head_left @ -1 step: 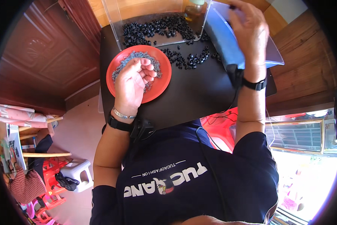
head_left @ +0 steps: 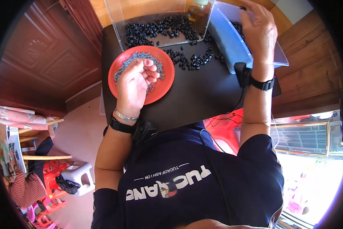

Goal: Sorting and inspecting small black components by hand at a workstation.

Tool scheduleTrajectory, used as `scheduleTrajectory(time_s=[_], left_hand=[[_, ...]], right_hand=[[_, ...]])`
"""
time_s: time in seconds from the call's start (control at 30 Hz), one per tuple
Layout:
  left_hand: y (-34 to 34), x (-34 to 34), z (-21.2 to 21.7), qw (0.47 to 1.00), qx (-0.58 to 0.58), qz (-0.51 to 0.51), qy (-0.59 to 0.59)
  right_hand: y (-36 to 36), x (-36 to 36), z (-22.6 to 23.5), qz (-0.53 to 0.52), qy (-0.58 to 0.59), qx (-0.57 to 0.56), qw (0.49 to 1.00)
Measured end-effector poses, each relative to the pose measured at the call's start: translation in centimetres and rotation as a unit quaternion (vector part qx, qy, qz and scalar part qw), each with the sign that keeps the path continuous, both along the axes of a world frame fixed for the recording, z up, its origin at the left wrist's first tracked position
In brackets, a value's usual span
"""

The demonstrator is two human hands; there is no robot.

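A: Which finish did the plate show?
B: It looked smooth, glossy plastic. The black beads appeared hard and glossy; the tabletop was smooth, matt.
A: And the blue-tinted bin?
B: Translucent plastic. The shirt was matt cloth; the bracelet, shiny metal.

Head-worn fisheye — looks down, near, over shirt, table — bright lower right unclear.

A reddish-brown panelled wooden door stands far on the left; nearer, a white plastic stool adjoins red plastic stools.
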State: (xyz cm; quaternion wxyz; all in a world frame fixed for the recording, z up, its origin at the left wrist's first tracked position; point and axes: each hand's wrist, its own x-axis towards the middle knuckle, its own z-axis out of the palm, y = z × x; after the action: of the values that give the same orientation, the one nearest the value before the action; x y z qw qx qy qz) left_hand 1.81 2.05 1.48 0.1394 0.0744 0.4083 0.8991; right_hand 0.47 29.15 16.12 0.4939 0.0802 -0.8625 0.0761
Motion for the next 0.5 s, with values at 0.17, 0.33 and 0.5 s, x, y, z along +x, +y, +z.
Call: scheduleTrajectory(time_s=[0.17, 0.33, 0.5], left_hand=[[0.0, 0.0, -0.1, 1.0, 0.006, -0.006, -0.009], [-0.3, 0.1, -0.2, 1.0, -0.011, -0.001, -0.007], [-0.1, -0.2, -0.3, 1.0, -0.02, -0.002, -0.003]], right_hand=[[1.1, -0.6, -0.8, 0.023, 0.029, 0.012, 0.999], [0.4, -2.7, -4.9, 0.139, -0.115, 0.008, 0.984], [0.4, -5.6, -8.2, 0.067, -0.195, 0.07, 0.976]])
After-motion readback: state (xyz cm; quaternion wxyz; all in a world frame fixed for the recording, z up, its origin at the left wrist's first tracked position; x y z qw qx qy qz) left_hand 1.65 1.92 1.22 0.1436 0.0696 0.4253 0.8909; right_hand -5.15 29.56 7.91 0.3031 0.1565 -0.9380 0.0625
